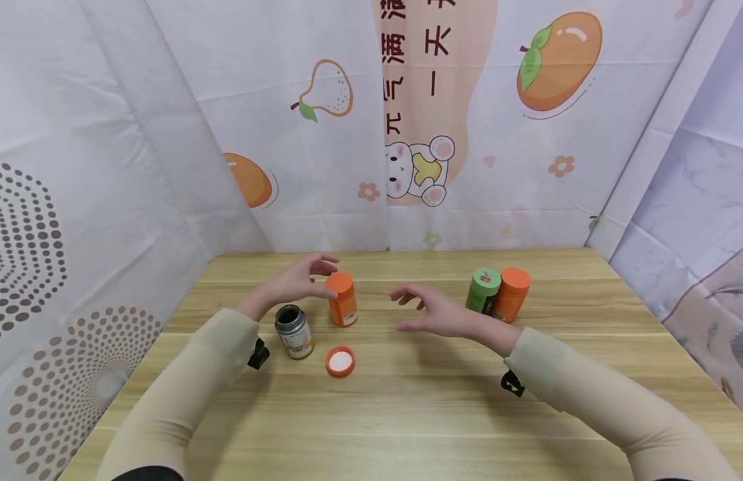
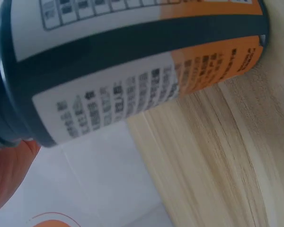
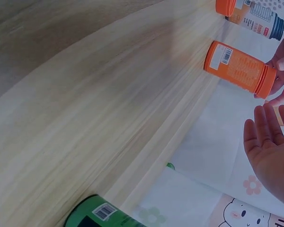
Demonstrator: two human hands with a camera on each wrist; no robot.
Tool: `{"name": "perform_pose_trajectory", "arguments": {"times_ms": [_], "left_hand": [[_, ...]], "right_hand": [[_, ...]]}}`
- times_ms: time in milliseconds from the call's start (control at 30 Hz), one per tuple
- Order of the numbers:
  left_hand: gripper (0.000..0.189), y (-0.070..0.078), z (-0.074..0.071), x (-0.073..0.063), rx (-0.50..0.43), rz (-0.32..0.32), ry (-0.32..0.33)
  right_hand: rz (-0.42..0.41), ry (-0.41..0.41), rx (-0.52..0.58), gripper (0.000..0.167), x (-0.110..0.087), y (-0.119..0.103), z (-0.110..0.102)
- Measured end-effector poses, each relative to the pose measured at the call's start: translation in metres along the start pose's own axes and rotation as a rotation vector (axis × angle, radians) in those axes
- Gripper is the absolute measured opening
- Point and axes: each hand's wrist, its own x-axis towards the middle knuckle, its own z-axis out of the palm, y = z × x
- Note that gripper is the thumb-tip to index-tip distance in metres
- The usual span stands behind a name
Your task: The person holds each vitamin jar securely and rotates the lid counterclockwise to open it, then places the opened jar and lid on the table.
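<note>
Left hand [image 1: 296, 280]: at the top of the orange jar, thumb in front of the lid and fingers behind it, spread apart – I can't tell if they touch or press

Right hand [image 1: 434, 314]: over the table [image 1: 407, 414], thumb and fingers apart, nothing between them

Orange jar [image 1: 344, 311]: standing straight up on the table between the two hands, much nearer the left one, with its orange lid [image 1: 339, 283] on

Jar feel: looks like hard, smooth plastic, so I think it is stiff, tough to break and maybe a bit slippery; it seems light, but I can't see what is inside

Jar hold: the middle of its round side looks best, thumb on one side and fingers on the other

Lid hold: the side edge looks like the good place to grip, all the way round

Grey jar [image 1: 295, 337]: just beside the orange jar, near the left wrist, its top off and its dark mouth up – hold it round its belly, since I think it could tip

Loose lid [image 1: 340, 361]: flat on the table in front of the two jars, white inside up; looks small and light, good to pinch by the rim

Green jar [image 1: 482, 297] and other orange jar [image 1: 512, 295]: side by side beyond the right hand, both with lids on
</note>
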Motion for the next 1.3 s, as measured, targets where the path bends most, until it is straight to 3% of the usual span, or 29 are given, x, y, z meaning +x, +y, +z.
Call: {"name": "perform_pose_trajectory", "arguments": {"times_ms": [500,800,967,1300], "left_hand": [[0.068,0.000,0.005,0.012,0.095,-0.031,-0.111],[0.061,0.001,0.006,0.017,0.095,-0.038,-0.176],[0.060,0.001,0.008,0.020,0.124,-0.069,-0.190],[0.054,0.004,0.010,0.020,0.139,-0.063,-0.191]], "right_hand": [[-0.002,0.007,-0.010,0.050,0.000,0.001,0.000],[0.018,0.018,0.000,0.051,-0.004,0.000,-0.004],[0.035,0.033,0.005,0.050,-0.009,0.003,-0.007],[0.048,0.073,-0.004,0.051,-0.021,0.009,-0.016]]}}
